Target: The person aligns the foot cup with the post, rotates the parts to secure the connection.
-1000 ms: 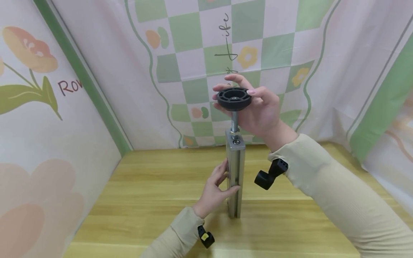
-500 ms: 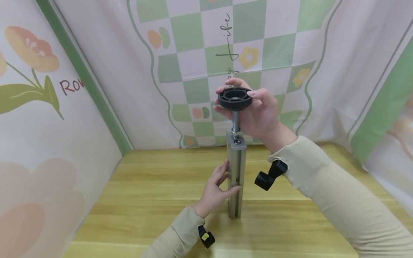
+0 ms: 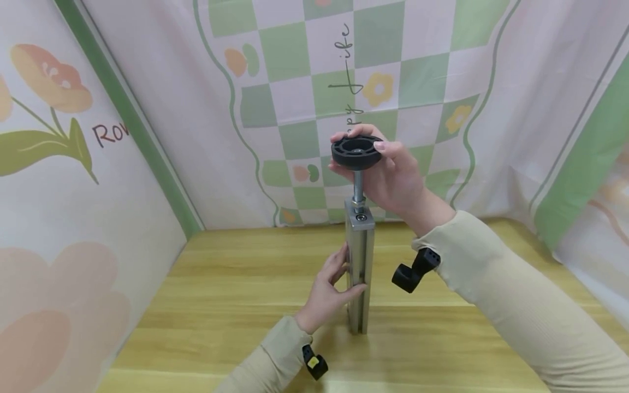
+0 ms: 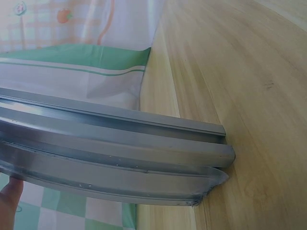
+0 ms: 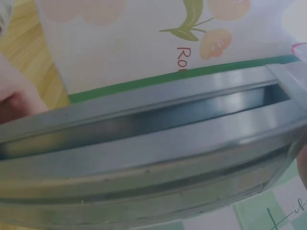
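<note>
A slotted aluminium profile (image 3: 356, 256) stands upright on the table, its lower end at the wood. My left hand (image 3: 321, 297) grips it around the middle, thumb in front and fingers behind. A metal end plate (image 3: 363, 222) with a screw caps its top. From this plate rises a threaded rod (image 3: 358, 185) with a nut (image 3: 358, 204), bearing a round black levelling foot (image 3: 355, 159). My right hand (image 3: 393, 177) holds the foot by its rim between thumb and fingers. Both wrist views show the grooved sides of the profile (image 4: 110, 143) close up.
The wooden table (image 3: 236, 278) spreads around the profile. Printed curtains (image 3: 285, 103) hang behind it and at both sides. A black wrist mount (image 3: 415, 270) hangs under the right sleeve, another wrist mount (image 3: 314, 363) under the left.
My right fingers have drawn in closer around the black foot's rim, and the thumb has shifted slightly along it. The left hand and the profile have stayed in place.
</note>
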Available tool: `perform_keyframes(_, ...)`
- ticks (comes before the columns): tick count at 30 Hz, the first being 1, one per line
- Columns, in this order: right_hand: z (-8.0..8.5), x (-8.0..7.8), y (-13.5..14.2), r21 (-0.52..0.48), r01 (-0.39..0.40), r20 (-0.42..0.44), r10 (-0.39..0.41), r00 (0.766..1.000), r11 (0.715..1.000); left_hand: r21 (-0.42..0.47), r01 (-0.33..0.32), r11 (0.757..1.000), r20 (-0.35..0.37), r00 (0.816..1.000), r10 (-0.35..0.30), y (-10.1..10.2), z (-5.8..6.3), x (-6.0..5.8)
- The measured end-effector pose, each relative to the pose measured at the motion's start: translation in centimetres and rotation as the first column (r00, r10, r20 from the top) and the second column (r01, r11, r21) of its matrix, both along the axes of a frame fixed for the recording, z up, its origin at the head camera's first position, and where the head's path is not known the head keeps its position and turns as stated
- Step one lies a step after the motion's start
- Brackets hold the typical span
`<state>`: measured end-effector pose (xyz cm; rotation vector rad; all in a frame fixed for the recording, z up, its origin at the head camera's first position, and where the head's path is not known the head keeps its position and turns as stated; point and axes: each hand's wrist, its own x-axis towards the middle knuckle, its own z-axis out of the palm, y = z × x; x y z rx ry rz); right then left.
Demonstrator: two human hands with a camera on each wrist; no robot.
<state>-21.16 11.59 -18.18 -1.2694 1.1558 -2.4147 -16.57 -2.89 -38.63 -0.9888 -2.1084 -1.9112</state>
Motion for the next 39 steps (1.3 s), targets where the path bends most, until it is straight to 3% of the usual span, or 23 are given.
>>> perform_keyframes(10, -0.3, 0.0, 0.1, 0.013, 0.109, -0.046, -0.108, 0.993, 0.994, 0.006, -0.003, 1.000, -0.036, 0.999, 0.003, 0.0, -0.2, -0.1)
perform_keyframes(15, -0.4, 0.3, -0.3, 0.024, 0.234, -0.046, -0.233, 0.971, 0.972, 0.010, 0.004, 1.000, -0.031, 1.000, -0.004, 0.0, -0.3, -0.1)
perform_keyframes(22, -0.2, 1.1, -0.5, 0.067, 0.398, -0.073, -0.393, 0.917, 0.915, 0.030, 0.013, 0.999, -0.054, 0.998, -0.011, 0.0, -0.4, -0.1)
perform_keyframes(29, -0.1, 1.7, -0.2, 0.121, 0.559, -0.181, -0.536, 0.825, 0.820, 0.029, 0.010, 1.000, -0.081, 0.997, -0.007, 0.0, -0.6, -0.1)
perform_keyframes(34, 0.2, 2.2, 0.0, 0.162, 0.636, -0.232, -0.597, 0.768, 0.755, 0.033, 0.018, 0.999, -0.085, 0.996, -0.015, 0.1, -0.6, -0.1)
perform_keyframes(39, 0.5, 2.6, 0.2, 0.159, 0.671, -0.263, -0.624, 0.736, 0.724, 0.032, 0.019, 0.999, -0.081, 0.997, -0.016, 0.0, -0.4, -0.1)
